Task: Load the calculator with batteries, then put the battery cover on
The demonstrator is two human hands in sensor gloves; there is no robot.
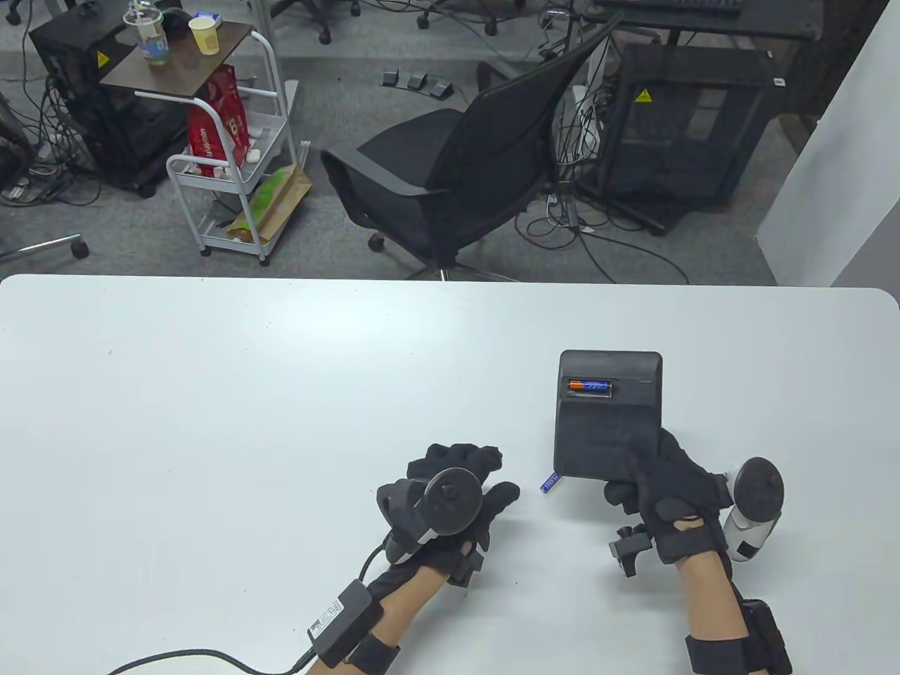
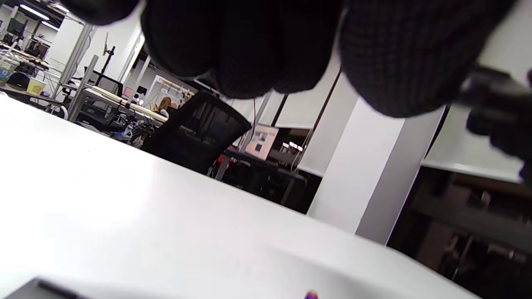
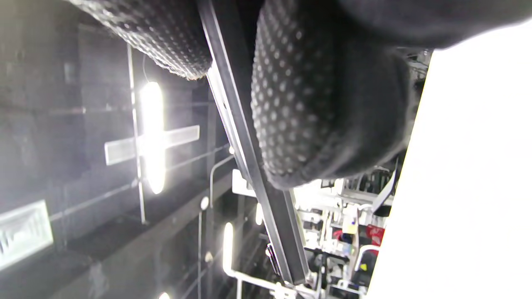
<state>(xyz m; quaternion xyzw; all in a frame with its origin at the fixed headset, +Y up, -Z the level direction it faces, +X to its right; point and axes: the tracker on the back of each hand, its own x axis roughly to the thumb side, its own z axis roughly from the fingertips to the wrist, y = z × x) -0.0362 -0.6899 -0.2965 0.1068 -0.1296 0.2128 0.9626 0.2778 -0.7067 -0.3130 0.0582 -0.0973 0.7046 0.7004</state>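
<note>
The black calculator [image 1: 608,415] lies back side up, and my right hand [image 1: 657,485] grips its near end. Its open battery slot holds one orange and blue battery [image 1: 589,386]. In the right wrist view my dotted fingertips [image 3: 299,108] press on the calculator's thin dark edge [image 3: 249,174]. A second battery [image 1: 549,484], blue and white, lies on the table by the calculator's near left corner; its tip shows in the left wrist view [image 2: 310,295]. My left hand [image 1: 464,481] rests on the table left of it with fingers [image 2: 257,45] curled. No battery cover is in sight.
The white table [image 1: 246,394] spreads wide to the left and far side. A black office chair [image 1: 464,176] and a white trolley [image 1: 232,155] stand beyond its far edge. A cable [image 1: 197,657] runs from my left forearm.
</note>
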